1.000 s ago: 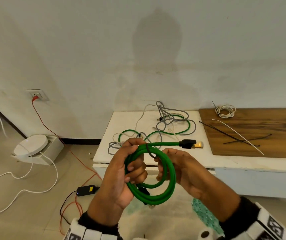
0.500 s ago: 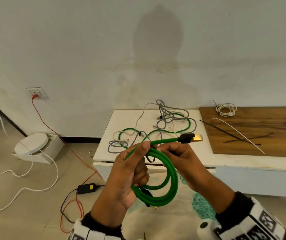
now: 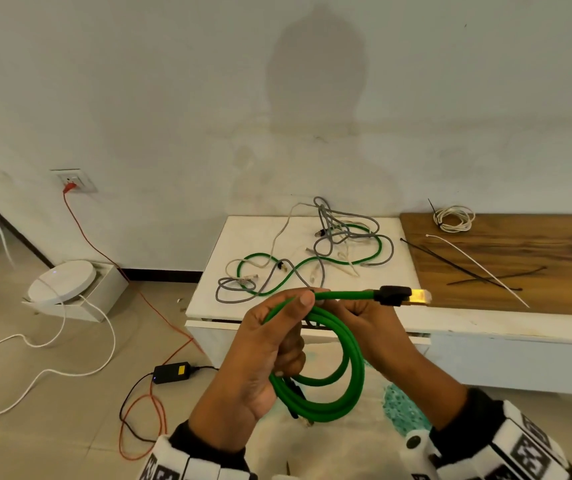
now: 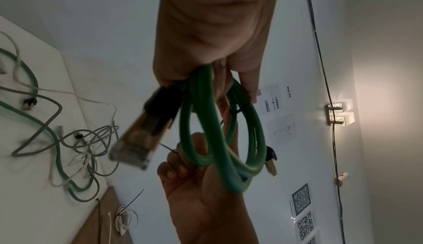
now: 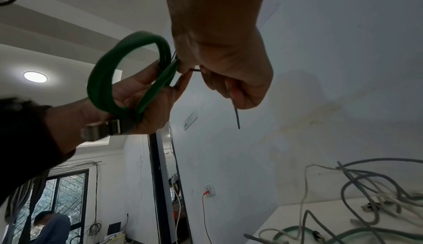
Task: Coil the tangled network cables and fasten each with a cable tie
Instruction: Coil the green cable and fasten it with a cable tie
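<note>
Left hand (image 3: 270, 355) grips green cable coil (image 3: 340, 375) above desk (image 3: 243, 237) edge; right hand (image 3: 364, 327) pinches black cable tie (image 5: 237, 116) tail. Advice: pull tail straight, loops kept bunched.

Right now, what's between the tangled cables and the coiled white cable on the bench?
Head view: bare white top, then wood panel between tangle and coiled white cable.

The green coil (image 3: 326, 368) has been raised toward the white table (image 3: 450, 327), its plug end (image 3: 402, 296) now level with the table's front edge. The right hand (image 3: 364, 323) has been shifted from the coil's side to its top, beside the left hand (image 3: 270, 344).
</note>
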Action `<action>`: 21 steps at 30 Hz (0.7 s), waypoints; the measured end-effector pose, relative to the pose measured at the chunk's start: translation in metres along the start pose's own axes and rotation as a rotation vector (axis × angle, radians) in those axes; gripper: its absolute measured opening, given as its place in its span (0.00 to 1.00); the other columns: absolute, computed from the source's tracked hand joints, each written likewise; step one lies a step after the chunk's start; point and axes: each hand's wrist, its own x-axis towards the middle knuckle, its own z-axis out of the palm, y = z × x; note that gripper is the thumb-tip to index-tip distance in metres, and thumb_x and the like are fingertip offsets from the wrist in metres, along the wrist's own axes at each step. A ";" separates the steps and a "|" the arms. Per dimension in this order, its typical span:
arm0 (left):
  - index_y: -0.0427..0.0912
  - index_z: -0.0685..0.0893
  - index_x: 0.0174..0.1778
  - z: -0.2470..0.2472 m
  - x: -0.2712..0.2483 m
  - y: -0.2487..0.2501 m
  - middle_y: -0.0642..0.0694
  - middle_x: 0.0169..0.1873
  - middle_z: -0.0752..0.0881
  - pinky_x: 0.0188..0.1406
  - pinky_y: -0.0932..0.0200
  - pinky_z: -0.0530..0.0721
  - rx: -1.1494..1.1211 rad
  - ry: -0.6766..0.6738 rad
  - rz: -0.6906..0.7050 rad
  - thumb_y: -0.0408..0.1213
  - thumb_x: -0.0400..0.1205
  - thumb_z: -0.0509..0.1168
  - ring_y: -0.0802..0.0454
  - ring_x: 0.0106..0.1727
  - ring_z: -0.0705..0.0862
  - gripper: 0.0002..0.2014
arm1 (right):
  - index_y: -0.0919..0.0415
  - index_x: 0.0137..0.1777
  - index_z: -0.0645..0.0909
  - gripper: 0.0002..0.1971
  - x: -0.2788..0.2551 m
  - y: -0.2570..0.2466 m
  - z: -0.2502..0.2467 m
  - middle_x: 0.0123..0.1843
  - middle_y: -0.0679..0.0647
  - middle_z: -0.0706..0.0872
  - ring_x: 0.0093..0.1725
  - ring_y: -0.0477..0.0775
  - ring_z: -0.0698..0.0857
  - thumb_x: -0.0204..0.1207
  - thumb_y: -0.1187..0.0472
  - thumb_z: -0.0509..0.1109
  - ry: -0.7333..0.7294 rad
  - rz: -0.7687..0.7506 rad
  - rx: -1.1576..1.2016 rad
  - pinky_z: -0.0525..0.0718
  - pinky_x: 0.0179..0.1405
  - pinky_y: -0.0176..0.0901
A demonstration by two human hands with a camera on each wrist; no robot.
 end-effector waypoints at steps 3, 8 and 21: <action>0.41 0.90 0.42 0.000 0.000 -0.003 0.52 0.12 0.62 0.15 0.69 0.54 -0.013 0.024 0.016 0.45 0.63 0.72 0.60 0.13 0.55 0.15 | 0.71 0.32 0.84 0.37 0.001 0.001 -0.003 0.25 0.60 0.77 0.27 0.56 0.73 0.52 0.31 0.62 -0.066 0.046 -0.077 0.73 0.30 0.42; 0.42 0.90 0.49 0.000 0.000 -0.006 0.52 0.12 0.63 0.15 0.69 0.55 -0.020 0.039 0.019 0.44 0.64 0.72 0.60 0.13 0.56 0.19 | 0.36 0.41 0.77 0.05 0.002 0.002 -0.008 0.35 0.38 0.81 0.37 0.33 0.81 0.72 0.41 0.61 -0.050 -0.197 -0.244 0.77 0.40 0.25; 0.46 0.88 0.36 -0.005 0.004 0.002 0.52 0.14 0.60 0.15 0.70 0.55 -0.069 0.138 0.107 0.42 0.69 0.70 0.59 0.14 0.54 0.05 | 0.51 0.51 0.81 0.10 -0.001 0.000 -0.046 0.55 0.54 0.86 0.36 0.48 0.89 0.83 0.64 0.59 0.267 0.038 0.268 0.85 0.45 0.49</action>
